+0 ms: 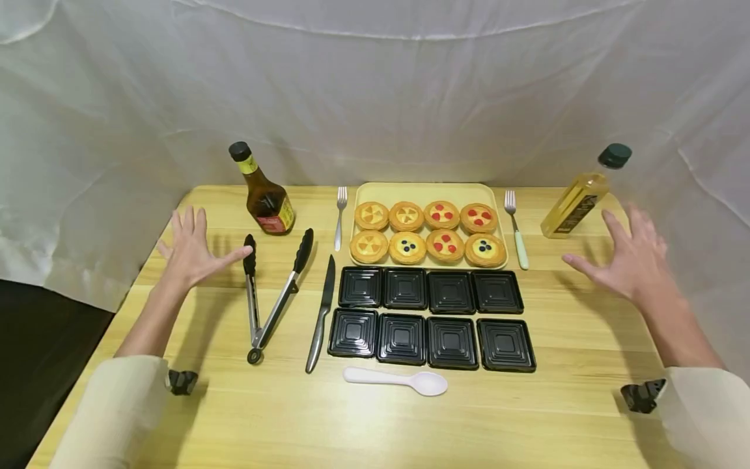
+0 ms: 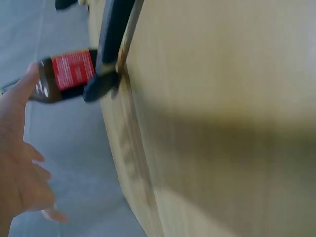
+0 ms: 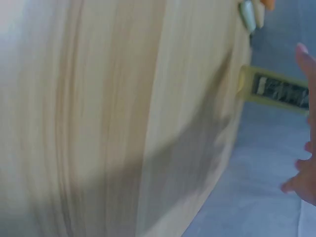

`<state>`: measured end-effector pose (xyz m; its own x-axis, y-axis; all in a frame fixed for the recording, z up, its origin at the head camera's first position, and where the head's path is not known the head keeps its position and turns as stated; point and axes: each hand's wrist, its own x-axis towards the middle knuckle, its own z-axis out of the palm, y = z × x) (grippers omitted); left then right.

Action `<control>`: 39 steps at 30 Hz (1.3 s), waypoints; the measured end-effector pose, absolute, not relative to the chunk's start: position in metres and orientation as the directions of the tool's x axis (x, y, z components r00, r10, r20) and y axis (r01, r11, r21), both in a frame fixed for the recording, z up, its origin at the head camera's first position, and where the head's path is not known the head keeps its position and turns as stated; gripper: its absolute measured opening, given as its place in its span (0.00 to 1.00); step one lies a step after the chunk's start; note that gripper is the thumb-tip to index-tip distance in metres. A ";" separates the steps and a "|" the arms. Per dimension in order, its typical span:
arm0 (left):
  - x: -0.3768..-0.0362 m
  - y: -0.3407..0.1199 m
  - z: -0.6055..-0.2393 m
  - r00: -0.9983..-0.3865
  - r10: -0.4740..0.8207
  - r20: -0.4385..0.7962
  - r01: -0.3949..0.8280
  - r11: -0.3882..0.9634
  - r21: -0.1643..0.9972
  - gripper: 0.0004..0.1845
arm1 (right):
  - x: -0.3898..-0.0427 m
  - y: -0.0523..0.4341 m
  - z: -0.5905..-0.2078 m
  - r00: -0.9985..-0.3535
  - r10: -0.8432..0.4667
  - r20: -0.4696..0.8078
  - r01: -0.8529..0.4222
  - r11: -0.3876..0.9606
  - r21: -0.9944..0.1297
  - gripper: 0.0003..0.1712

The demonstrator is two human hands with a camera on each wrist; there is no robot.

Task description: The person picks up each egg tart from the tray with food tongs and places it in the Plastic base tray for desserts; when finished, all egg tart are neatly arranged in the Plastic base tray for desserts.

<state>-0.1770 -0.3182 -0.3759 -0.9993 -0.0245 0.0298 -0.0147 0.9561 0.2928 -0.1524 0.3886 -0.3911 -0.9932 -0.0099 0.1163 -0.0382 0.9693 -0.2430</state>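
Backdrop: a pale curtain [image 1: 422, 98] is hanging across the top of the frame and down both sides.
Table [image 1: 574, 417]: its light wood is filling the middle and bottom.
Left hand [image 1: 190, 251]: I am holding it at the left of the frame, fingers and thumb spread wide, gripping nothing.
Tongs [image 1: 278, 309]: they are lying left of centre, right of my left hand and reaching below it, nearer to it than to my right; my thumb is overlapping one black end in the head view, yet the left wrist view is showing a gap.
Tongs' direction: they are forming a V, hinge pointing to the bottom, black ends to the top, long axis running roughly up and down.
Sauce bottle [image 1: 267, 200]: it is standing upright at upper left, up and right of my left hand.
Right hand [image 1: 629, 260]: I am holding it at the right, fingers splayed, nothing in it, thumb pointing left.
Oil bottle [image 1: 577, 202]: it is standing upright at upper right, up and left of my right hand, the nearer one, green cap on top.
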 end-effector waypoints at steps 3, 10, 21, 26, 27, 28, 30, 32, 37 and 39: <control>-0.159 -0.308 -0.378 -0.999 -0.033 0.005 -0.028 0.925 0.378 0.65 | -0.147 0.375 -0.386 -0.991 -0.042 0.128 -0.079 0.951 -0.300 0.55; -0.116 -0.277 -0.383 -0.979 -0.053 -0.199 -0.149 0.851 0.504 0.65 | -0.146 0.338 -0.381 -0.987 -0.125 0.104 -0.155 0.914 -0.375 0.42; -0.093 -0.238 -0.402 -0.953 -0.076 -0.293 -0.207 0.870 0.448 0.70 | -0.167 0.293 -0.392 -0.992 -0.117 0.039 -0.119 0.826 -0.552 0.16; -0.093 -0.234 -0.411 -0.965 -0.093 -0.244 -0.199 0.869 0.453 0.64 | -0.174 0.283 -0.398 -0.997 -0.050 -0.063 -0.002 0.801 -0.599 0.14; -0.094 -0.234 -0.411 -0.965 -0.099 -0.242 -0.203 0.867 0.455 0.62 | -0.175 0.281 -0.398 -0.995 -0.042 -0.086 0.019 0.796 -0.605 0.14; -0.095 -0.235 -0.412 -0.963 -0.105 -0.246 -0.210 0.867 0.452 0.60 | -0.175 0.280 -0.399 -0.994 -0.033 -0.106 0.039 0.792 -0.610 0.14; -0.097 -0.236 -0.411 -0.956 -0.119 -0.268 -0.234 0.861 0.451 0.55 | -0.176 0.278 -0.400 -0.991 -0.018 -0.130 0.067 0.784 -0.618 0.14; -0.098 -0.239 -0.409 -0.950 -0.131 -0.283 -0.252 0.857 0.450 0.47 | -0.177 0.278 -0.401 -0.988 -0.006 -0.153 0.093 0.771 -0.630 0.15; -0.099 -0.246 -0.404 -0.945 -0.142 -0.296 -0.276 0.833 0.480 0.32 | -0.178 0.278 -0.403 -0.987 0.013 -0.163 0.118 0.746 -0.655 0.15; -0.097 -0.248 -0.402 -0.943 -0.152 -0.296 -0.289 0.814 0.504 0.30 | -0.178 0.278 -0.403 -0.987 0.017 -0.158 0.119 0.740 -0.661 0.15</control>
